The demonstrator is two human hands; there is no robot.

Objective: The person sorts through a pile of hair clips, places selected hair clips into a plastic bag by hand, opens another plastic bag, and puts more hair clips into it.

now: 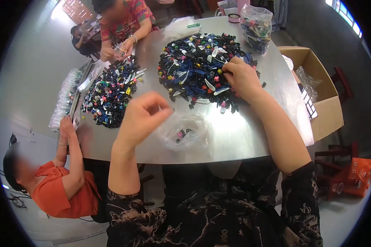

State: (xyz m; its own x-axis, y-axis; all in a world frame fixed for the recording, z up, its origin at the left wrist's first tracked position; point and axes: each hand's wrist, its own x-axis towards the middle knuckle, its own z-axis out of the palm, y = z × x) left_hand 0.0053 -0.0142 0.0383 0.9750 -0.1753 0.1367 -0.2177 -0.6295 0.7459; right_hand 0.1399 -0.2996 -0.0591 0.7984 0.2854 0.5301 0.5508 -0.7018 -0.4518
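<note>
- You have two bare hands in the picture, both over one shiny silver metal table [98, 145].
- Your left hand [141, 115], left of the centre, has its thumb and fingertips curled close together; you cannot tell from this view whether anything is pinched there.
- Your right hand [244, 79], right of the centre, reaches its bent fingers to the right side of the larger mound; whether they clamp a piece cannot be told.
- You have two mounds of small hair clips: one larger mound of black, blue and white pieces with coloured flowers [193, 66] at upper centre, and one smaller mixed-colour mound [107, 92] at upper left, each too many to count.
- One open clear plastic bag [201, 133] lies at the centre, just beside your left hand, with a few dark and pink pieces inside.
- One filled clear plastic bag [257, 31] stands at upper right, near one roll of pink tape [234, 18].
- One open brown cardboard box [329, 117] sits at the right.
- Two people, one in a patterned shirt [132, 18] at upper left, one in an orange shirt [55, 191] at lower left, are at the table.
</note>
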